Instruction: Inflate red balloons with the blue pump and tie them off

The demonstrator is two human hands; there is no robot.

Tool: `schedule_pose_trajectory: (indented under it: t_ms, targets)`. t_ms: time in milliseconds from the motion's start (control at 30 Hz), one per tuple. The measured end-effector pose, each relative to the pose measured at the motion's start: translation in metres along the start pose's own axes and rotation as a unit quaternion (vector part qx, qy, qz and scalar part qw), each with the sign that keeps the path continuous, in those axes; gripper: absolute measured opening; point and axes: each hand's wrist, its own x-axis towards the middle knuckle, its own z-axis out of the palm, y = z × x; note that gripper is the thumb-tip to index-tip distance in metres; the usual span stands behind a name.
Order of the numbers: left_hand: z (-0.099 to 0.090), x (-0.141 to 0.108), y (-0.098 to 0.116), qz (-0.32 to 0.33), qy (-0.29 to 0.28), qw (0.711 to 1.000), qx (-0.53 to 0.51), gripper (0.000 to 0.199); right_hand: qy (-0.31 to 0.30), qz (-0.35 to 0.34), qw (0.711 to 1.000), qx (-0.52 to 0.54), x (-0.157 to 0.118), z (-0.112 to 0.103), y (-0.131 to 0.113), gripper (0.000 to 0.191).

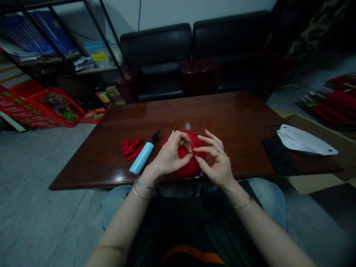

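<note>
A red inflated balloon [185, 168] rests at the near edge of the dark wooden table [194, 111]. My left hand [169, 157] and my right hand [215, 161] both pinch the balloon's neck between fingertips, just above its body. A light blue hand pump [142, 157] with a black nozzle lies on the table left of my left hand. Beside the pump lies a small pile of flat red balloons [130, 147].
A black phone [279, 157] and a white face mask [304, 141] lie at the table's right end. Two black armchairs [194, 55] stand behind the table. A shelf with papers [55, 48] and red boxes [41, 105] are at the left.
</note>
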Motion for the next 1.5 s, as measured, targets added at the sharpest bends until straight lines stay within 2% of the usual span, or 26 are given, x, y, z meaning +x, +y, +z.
schedule_pose_trajectory:
  t_ms: [133,233,533,700,1100,1200,1367,1500]
  targets:
    - [-0.002,0.001,0.002,0.019,0.003,0.999,0.037,0.041,0.07,-0.063,0.992,-0.08,-0.005,0.007,-0.003,0.027]
    - [-0.002,-0.001,0.001,0.022,0.008,0.999,0.039,0.04,0.08,-0.091,0.986,-0.114,-0.007,0.012,-0.002,0.026]
    - [0.001,-0.012,-0.005,-0.005,0.018,0.998,-0.061,0.041,0.111,-0.028,0.993,0.011,-0.01,0.03,-0.003,0.021]
    - [-0.006,-0.013,-0.003,-0.026,-0.01,0.995,-0.1,0.033,0.118,-0.015,0.993,0.01,-0.011,0.035,-0.007,0.018]
    - [-0.004,-0.015,-0.006,-0.046,0.026,0.983,-0.174,0.03,0.071,-0.033,0.996,-0.034,-0.012,0.032,-0.009,0.017]
    - [-0.008,-0.014,-0.001,-0.063,0.005,0.989,-0.135,0.026,0.059,-0.04,0.997,-0.03,-0.012,0.03,-0.01,0.02]
    - [-0.013,-0.013,0.005,-0.027,0.003,1.0,-0.001,0.023,0.024,-0.025,0.999,-0.011,-0.011,0.025,-0.01,0.027]
    - [-0.012,-0.012,0.006,-0.03,-0.002,0.999,-0.022,0.021,0.02,0.002,1.0,0.024,-0.01,0.024,-0.004,0.021]
